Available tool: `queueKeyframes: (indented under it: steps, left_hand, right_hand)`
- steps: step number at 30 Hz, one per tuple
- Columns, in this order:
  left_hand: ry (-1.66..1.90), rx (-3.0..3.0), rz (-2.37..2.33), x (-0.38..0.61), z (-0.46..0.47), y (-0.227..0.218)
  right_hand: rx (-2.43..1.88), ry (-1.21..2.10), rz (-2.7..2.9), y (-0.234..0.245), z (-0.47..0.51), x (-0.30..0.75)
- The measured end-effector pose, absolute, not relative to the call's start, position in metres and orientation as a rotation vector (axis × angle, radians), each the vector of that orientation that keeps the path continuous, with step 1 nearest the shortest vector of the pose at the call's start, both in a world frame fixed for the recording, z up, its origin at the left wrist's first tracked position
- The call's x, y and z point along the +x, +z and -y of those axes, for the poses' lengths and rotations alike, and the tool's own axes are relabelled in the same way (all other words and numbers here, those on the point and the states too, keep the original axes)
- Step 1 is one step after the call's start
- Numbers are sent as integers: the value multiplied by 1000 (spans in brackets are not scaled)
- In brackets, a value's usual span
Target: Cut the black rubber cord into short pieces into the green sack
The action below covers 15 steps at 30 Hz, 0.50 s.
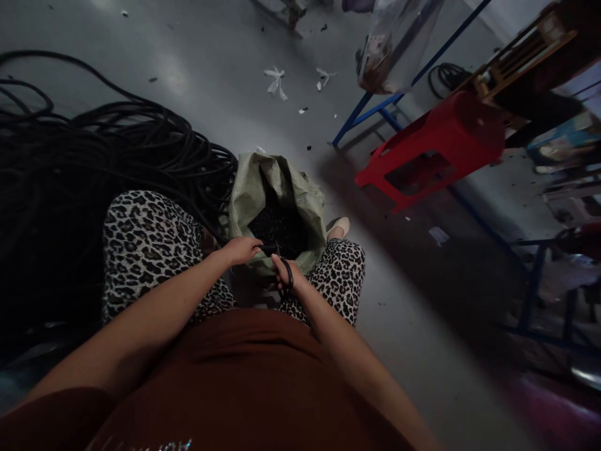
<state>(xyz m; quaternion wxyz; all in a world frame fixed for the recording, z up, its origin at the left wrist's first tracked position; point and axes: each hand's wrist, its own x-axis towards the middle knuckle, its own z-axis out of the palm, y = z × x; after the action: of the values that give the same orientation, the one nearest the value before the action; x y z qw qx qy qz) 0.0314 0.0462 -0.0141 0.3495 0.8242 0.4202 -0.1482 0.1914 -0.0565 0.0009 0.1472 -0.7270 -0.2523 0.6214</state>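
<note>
Over the near rim of a pale green woven sack (245, 194), my left hand (241, 250) is closed on a length of black rubber hose (268, 248), whose end points to the right. My right hand (283, 270) grips black-handled scissors (288, 274), with the blades up close to the hose end. Whether the blades touch the hose is hard to tell. Inside the sack lie many small black pieces (282, 228), dim in the shadow. The hose seems to run back from my left hand toward a large heap of black hose (141, 138) on the left.
A red plastic stool (451, 141) stands to the right, beside a blue metal frame (361, 119). Scraps of white plastic (276, 81) lie on the grey floor beyond the sack. My knees in leopard-print trousers (145, 244) flank the sack.
</note>
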Motion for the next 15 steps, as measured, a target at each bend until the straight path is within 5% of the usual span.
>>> queueKeyframes:
  steps: [15]
  left_hand:
    - [-484, 2142, -1098, 29, -51, -20]
  right_hand:
    - [-2153, 1814, 755, -14, 60, 194]
